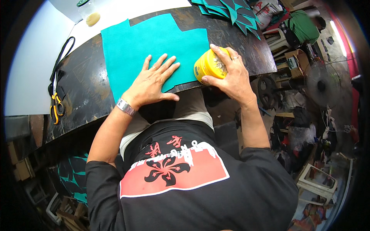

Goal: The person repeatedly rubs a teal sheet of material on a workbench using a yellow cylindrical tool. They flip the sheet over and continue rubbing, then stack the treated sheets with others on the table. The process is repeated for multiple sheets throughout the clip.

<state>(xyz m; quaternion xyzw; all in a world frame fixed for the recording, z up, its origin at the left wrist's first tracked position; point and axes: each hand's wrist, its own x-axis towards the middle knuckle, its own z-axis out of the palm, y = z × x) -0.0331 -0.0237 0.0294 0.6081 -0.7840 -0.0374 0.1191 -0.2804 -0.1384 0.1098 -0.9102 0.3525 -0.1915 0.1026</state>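
Observation:
A teal sheet of material with stepped cut-outs along its far edge lies flat on the dark, worn table. My left hand rests on the sheet's near part, palm down and fingers spread. At the sheet's right edge, my right hand is wrapped around a yellow round tub, thumb on the near side and fingers over the far side. The tub is tilted, and its top looks crusted and mottled. Whether it touches the sheet, I cannot tell.
Orange-and-black scissors and a black strap lie at the table's left. Teal and black cut pieces are stacked far right. A jar stands far left. Beyond the right edge are a fan and a person in green.

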